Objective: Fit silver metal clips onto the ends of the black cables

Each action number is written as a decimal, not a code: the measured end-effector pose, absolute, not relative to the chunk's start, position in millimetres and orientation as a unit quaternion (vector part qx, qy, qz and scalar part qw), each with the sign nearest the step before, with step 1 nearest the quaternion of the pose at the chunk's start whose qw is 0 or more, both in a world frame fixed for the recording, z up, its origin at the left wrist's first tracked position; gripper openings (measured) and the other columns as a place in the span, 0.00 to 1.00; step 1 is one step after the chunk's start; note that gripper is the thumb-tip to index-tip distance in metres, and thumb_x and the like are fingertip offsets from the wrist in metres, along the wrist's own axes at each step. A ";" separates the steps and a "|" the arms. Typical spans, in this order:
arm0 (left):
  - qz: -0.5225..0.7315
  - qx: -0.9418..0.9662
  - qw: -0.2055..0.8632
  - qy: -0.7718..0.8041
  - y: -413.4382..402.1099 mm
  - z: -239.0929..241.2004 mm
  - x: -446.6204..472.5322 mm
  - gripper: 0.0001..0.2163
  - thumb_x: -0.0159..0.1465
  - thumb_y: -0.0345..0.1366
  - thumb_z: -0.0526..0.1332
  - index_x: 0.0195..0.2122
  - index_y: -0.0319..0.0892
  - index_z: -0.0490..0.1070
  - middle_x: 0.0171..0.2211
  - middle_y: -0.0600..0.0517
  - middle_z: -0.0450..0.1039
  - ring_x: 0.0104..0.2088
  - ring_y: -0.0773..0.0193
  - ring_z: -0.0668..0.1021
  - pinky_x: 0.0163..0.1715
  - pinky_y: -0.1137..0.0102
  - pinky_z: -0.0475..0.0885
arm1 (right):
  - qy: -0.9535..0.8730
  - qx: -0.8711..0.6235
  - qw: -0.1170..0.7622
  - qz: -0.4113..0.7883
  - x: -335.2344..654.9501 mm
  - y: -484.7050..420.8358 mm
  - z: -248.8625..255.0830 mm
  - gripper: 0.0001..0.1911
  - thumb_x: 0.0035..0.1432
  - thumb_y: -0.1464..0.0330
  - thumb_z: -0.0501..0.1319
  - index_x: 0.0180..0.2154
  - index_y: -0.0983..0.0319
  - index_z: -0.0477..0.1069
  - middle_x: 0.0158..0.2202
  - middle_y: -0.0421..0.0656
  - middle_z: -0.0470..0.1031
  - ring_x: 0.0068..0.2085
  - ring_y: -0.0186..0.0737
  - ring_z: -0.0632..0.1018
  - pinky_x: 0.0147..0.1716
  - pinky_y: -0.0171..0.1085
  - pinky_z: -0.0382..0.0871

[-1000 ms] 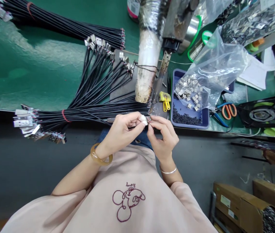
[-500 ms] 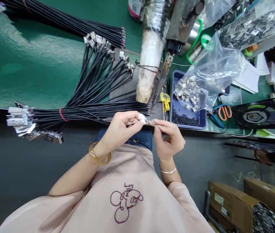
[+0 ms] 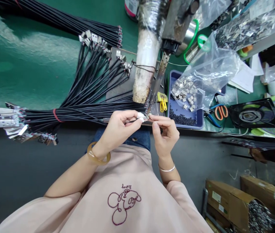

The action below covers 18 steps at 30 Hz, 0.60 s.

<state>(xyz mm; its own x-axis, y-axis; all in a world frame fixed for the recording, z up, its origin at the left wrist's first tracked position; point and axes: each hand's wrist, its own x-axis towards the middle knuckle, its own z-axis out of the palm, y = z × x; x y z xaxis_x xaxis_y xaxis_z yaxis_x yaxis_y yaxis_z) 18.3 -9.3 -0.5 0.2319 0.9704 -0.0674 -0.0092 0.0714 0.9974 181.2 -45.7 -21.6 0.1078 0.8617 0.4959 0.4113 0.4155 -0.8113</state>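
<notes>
My left hand (image 3: 125, 124) is closed, thumb and forefinger pinching a black cable (image 3: 130, 121) near its end; a white wrap covers one fingertip. My right hand (image 3: 166, 131) pinches a small metal connector (image 3: 148, 116) against the cable's end, partly hidden by the fingers. Just above the fingertips is the tip of the metal soldering iron (image 3: 160, 72), fixed pointing downward. Behind my left hand lies a bundle of black cables (image 3: 86, 111) tied with a red band, with metal USB plugs (image 3: 8, 119) at its left end.
A wrapped white tube (image 3: 143, 71) hangs beside the iron. To the right stand a blue tray (image 3: 201, 123) with bagged connectors (image 3: 184, 94), pliers (image 3: 212, 118), scissors (image 3: 221, 112) and a black fan (image 3: 251, 115). More cables (image 3: 55, 17) lie at the back left. Cardboard boxes (image 3: 236, 200) stand on the floor.
My right hand has moved slightly left and up, bringing the small connector closer to the cable end and the soldering iron's tip. The whole view has shifted a little.
</notes>
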 end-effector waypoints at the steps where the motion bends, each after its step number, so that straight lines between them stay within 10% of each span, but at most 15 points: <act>1: 0.428 0.533 0.572 0.453 -8.9 -0.6 19.2 0.07 0.59 0.35 0.63 0.28 0.37 0.78 0.20 0.55 0.65 0.22 0.71 0.63 0.21 0.75 0.57 | -0.651 -0.496 0.545 0.183 181.4 -44.5 -22.2 0.06 0.64 0.75 0.63 0.40 0.57 0.73 0.43 0.42 0.84 0.45 0.40 0.86 0.45 0.43 0.84; 18: 0.453 0.527 0.537 0.478 -3.5 8.0 25.8 0.06 0.58 0.32 0.63 0.27 0.36 0.77 0.19 0.57 0.60 0.21 0.74 0.58 0.19 0.77 0.55 | -0.747 -0.450 0.488 -0.037 181.5 -34.5 -17.8 0.11 0.59 0.79 0.67 0.39 0.58 0.73 0.42 0.45 0.86 0.42 0.37 0.86 0.43 0.34 0.84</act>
<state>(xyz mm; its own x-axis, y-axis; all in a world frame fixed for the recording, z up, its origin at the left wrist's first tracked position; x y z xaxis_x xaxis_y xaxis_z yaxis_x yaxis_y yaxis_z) 25.8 -3.5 8.0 0.1322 0.9906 -0.0362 0.0186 0.0340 0.9992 181.5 -34.5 -17.8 -0.1177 0.6359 0.7628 0.7087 0.5919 -0.3841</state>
